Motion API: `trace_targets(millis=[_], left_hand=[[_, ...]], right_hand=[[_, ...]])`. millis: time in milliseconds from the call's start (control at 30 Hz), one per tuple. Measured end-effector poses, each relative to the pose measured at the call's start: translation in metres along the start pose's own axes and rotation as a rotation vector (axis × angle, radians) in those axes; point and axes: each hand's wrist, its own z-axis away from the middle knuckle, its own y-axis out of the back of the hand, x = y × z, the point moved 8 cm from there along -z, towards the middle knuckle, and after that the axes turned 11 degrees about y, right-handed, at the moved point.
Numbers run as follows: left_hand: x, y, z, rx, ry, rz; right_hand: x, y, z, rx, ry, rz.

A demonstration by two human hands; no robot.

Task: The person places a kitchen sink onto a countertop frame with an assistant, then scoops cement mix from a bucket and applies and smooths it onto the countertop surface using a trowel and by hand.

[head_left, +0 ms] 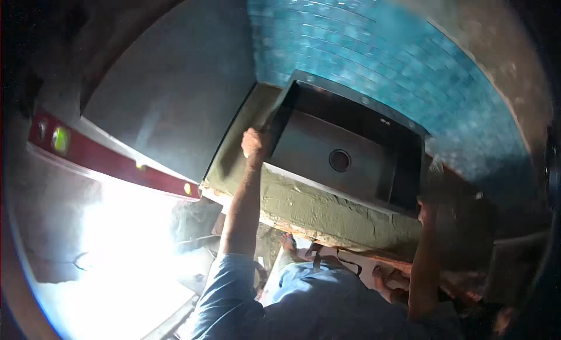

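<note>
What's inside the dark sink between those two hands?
Inside the sink, you can see its bottom with a round drain in it. The strip tucked just behind the front rim is covered, and the drain's depth is too dark to tell.

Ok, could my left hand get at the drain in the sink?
Probably yes, if the left hand lets go of the edge of the sink; nothing covers the drain.

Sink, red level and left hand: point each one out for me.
Sink (312, 140): head view, bare basin floor beside the drain.
Red level (108, 157): head view, red body between its vials.
Left hand (253, 142): head view, back of the hand.
</note>
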Motion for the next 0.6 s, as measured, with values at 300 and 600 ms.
trace_targets(millis=[300, 600], left_hand=[[0.012, 0.03, 0.012, -0.167, 0.049, 0.032], [0.014, 0.037, 0.016, -0.263, 0.102, 0.105]], right_hand=[[-0.014, 0.001, 0.006, 0.097, -0.007, 0.016], [-0.02, 0.0, 0.011, 0.11, -0.013, 0.036]])
